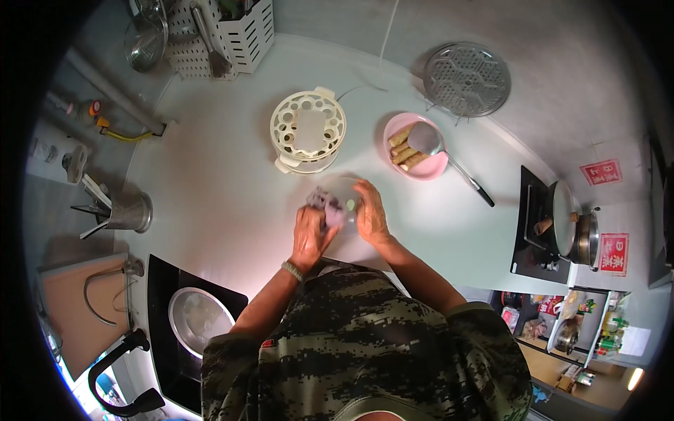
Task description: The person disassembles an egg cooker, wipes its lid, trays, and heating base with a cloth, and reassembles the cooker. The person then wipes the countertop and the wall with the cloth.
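A clear bowl (345, 191) stands on the pale counter close to my body. My left hand (307, 235) has its fingers closed around a purplish, crumpled cloth-like thing (331, 208) over the bowl's left part. Against the bowl's right rim rests my right hand (372, 212), thumb and fingers curved along it. A small light-green spot (350, 205) shows inside the bowl. Just beyond stands a cream round rack (308, 130) with holes. To its right, a pink plate (414, 144) bears brown rolls (401, 149) and a metal spatula (460, 165).
At the left are a sink (165, 281) with a metal basin (201, 319), a black faucet (126, 375) and a metal utensil holder (133, 212). A perforated steamer plate (467, 79) leans at the back right. Pots (586, 238) stand on a black stove (528, 231) at the right.
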The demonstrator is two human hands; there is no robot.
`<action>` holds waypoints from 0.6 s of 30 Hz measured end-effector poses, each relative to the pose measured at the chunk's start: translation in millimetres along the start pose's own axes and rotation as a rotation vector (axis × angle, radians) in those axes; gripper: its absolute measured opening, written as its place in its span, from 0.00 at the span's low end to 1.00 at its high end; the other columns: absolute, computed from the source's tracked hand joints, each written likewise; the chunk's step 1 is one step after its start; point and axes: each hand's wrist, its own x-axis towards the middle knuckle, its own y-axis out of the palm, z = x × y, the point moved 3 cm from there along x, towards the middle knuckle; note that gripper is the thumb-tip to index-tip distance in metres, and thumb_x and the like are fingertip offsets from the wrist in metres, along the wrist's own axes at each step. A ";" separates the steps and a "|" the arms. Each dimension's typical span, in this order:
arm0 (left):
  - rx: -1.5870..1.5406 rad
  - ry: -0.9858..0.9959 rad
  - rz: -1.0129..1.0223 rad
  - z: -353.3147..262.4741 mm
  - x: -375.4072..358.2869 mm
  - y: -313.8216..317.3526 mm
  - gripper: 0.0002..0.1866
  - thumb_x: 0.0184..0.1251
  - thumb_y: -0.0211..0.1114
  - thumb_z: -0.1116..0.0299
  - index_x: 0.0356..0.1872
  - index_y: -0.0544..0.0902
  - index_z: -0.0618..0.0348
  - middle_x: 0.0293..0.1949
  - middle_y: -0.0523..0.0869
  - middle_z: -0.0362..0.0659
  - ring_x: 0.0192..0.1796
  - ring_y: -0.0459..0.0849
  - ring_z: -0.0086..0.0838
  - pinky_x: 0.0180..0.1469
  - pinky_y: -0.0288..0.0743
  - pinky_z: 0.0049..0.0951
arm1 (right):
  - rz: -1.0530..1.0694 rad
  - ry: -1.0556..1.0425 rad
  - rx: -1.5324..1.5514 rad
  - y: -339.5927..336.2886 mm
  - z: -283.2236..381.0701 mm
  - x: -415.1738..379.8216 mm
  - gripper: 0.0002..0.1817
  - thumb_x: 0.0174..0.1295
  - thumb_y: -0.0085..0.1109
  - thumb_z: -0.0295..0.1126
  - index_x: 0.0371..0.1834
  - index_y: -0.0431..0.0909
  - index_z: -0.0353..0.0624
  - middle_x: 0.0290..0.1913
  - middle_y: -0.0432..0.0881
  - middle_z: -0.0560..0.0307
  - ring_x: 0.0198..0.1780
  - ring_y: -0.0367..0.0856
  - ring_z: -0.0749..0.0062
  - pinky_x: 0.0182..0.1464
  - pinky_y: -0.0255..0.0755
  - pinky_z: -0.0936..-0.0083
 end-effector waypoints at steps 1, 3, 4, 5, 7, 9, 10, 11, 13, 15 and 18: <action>-0.010 -0.011 -0.060 -5.0 17.3 -1.8 0.23 0.47 0.72 0.67 0.45 0.75 0.63 0.42 0.75 0.52 0.42 0.72 0.46 0.47 0.68 0.40 | -0.048 -0.002 0.015 -0.5 -1.1 4.4 0.17 0.56 0.42 0.21 0.51 0.65 0.36 0.54 0.67 0.39 0.54 0.67 0.42 0.57 0.60 0.55; -0.023 -0.052 -0.124 -5.3 41.5 -0.7 0.24 0.47 0.71 0.69 0.47 0.75 0.63 0.41 0.73 0.52 0.42 0.71 0.46 0.48 0.68 0.39 | -0.064 0.002 -0.003 -0.8 -1.6 12.3 0.17 0.57 0.42 0.21 0.51 0.65 0.36 0.53 0.68 0.39 0.53 0.67 0.42 0.57 0.60 0.56; -0.025 -0.084 -0.125 -0.1 46.9 4.0 0.25 0.46 0.71 0.70 0.48 0.75 0.63 0.41 0.73 0.51 0.43 0.70 0.46 0.48 0.68 0.40 | -0.072 0.004 -0.012 -0.9 -0.5 15.0 0.17 0.57 0.42 0.21 0.51 0.65 0.36 0.53 0.68 0.39 0.53 0.67 0.42 0.57 0.60 0.56; -0.025 -0.117 -0.126 2.8 48.7 6.5 0.26 0.45 0.70 0.72 0.50 0.75 0.63 0.41 0.72 0.51 0.43 0.70 0.46 0.48 0.68 0.40 | -0.085 0.023 -0.009 -1.1 0.5 17.1 0.17 0.57 0.41 0.22 0.51 0.65 0.37 0.53 0.68 0.40 0.54 0.67 0.43 0.57 0.61 0.57; 0.044 -0.063 -0.079 -5.7 40.4 6.7 0.28 0.43 0.69 0.74 0.51 0.75 0.61 0.41 0.72 0.50 0.44 0.69 0.46 0.49 0.67 0.41 | -0.104 0.044 -0.023 5.0 -7.5 14.7 0.16 0.57 0.42 0.22 0.51 0.66 0.37 0.54 0.68 0.40 0.55 0.66 0.44 0.58 0.60 0.57; 0.072 0.032 -0.034 -13.7 23.3 7.6 0.29 0.39 0.70 0.74 0.50 0.77 0.55 0.41 0.72 0.48 0.43 0.69 0.44 0.48 0.66 0.39 | -0.116 0.051 -0.030 8.3 -13.0 12.8 0.17 0.57 0.42 0.22 0.51 0.66 0.37 0.54 0.69 0.41 0.56 0.66 0.45 0.58 0.60 0.58; 0.080 0.024 0.006 -17.3 13.7 9.4 0.28 0.39 0.68 0.75 0.50 0.77 0.53 0.41 0.72 0.48 0.43 0.69 0.43 0.48 0.66 0.37 | -0.119 0.048 -0.031 8.7 -14.1 13.6 0.17 0.57 0.42 0.22 0.51 0.66 0.37 0.54 0.69 0.42 0.56 0.66 0.46 0.59 0.60 0.58; 0.088 0.039 0.049 -18.8 4.5 11.6 0.27 0.40 0.67 0.76 0.49 0.78 0.52 0.42 0.73 0.47 0.43 0.69 0.43 0.48 0.66 0.37 | -0.120 0.047 -0.030 9.2 -14.5 12.9 0.17 0.56 0.42 0.22 0.51 0.66 0.38 0.54 0.69 0.42 0.56 0.66 0.46 0.59 0.60 0.58; 0.093 0.075 0.143 -14.0 -16.1 18.2 0.26 0.41 0.65 0.77 0.49 0.79 0.52 0.42 0.73 0.48 0.44 0.69 0.43 0.49 0.67 0.37 | -0.097 0.059 -0.019 5.1 -8.0 13.8 0.18 0.56 0.42 0.21 0.51 0.66 0.38 0.54 0.69 0.42 0.56 0.66 0.46 0.59 0.60 0.58; 0.089 0.119 0.237 -2.8 -28.4 20.3 0.25 0.42 0.63 0.79 0.48 0.79 0.52 0.43 0.73 0.49 0.45 0.69 0.44 0.50 0.67 0.38 | -0.093 0.042 0.005 3.2 -6.9 15.0 0.19 0.55 0.43 0.20 0.52 0.66 0.38 0.54 0.69 0.42 0.55 0.66 0.46 0.58 0.60 0.57; 0.028 -0.064 0.021 11.4 -16.5 8.4 0.26 0.42 0.62 0.81 0.49 0.78 0.54 0.45 0.72 0.52 0.48 0.69 0.47 0.52 0.67 0.40 | -0.157 0.015 -0.001 7.2 -5.7 17.2 0.19 0.55 0.44 0.20 0.52 0.66 0.38 0.54 0.68 0.40 0.55 0.66 0.45 0.58 0.60 0.57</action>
